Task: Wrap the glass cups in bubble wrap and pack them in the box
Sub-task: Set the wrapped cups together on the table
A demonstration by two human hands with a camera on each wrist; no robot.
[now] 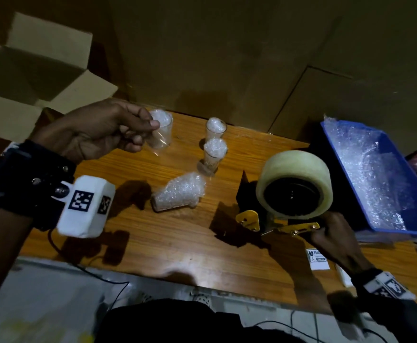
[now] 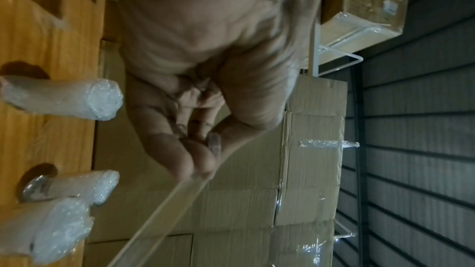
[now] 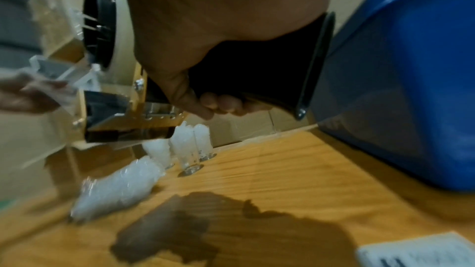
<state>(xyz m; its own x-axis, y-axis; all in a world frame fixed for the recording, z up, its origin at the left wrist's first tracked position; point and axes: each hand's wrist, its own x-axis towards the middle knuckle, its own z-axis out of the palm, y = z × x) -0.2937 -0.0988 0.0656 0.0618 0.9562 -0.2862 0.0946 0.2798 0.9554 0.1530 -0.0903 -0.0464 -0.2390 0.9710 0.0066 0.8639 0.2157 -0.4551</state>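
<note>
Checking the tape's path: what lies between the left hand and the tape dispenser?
In the head view, the wrapped cup lies on the table between the left hand and the tape dispenser, with stuffed upright glasses behind it.

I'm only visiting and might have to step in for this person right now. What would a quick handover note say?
Left hand: pinches the tape end.
Right hand: grips the tape gun.
Wrapped cup lies on the table; three stuffed cups stand behind it.
Box stands open at far left; its inside is not visible.
Bubble wrap is in the blue bin.
Left: tape, wrap three, pack all.
</note>
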